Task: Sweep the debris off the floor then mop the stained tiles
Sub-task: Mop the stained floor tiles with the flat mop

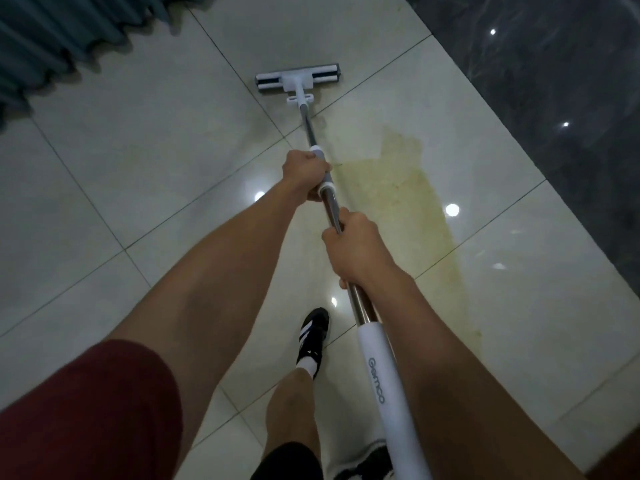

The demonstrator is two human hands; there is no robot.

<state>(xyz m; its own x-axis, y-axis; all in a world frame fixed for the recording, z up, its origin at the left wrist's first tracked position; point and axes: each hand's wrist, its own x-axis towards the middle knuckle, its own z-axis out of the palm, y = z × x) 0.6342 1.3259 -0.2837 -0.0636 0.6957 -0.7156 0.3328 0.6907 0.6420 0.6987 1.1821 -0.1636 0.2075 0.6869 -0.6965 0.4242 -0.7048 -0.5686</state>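
Mop head [298,77] on tiles, far beyond both hands' grip

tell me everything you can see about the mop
The mop has a flat white head with dark pads at each end, lying on the pale tiles beyond the yellowish stain. A shiny metal pole with white collars slopes back to a white grip sleeve printed with grey lettering. The left hand grips it by the collars; the right hand grips the bare metal lower down.

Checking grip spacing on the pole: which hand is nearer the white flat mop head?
The left hand. It grips the metal pole farther down toward the white flat mop head; the right hand grips higher up, just below the white handle sleeve.
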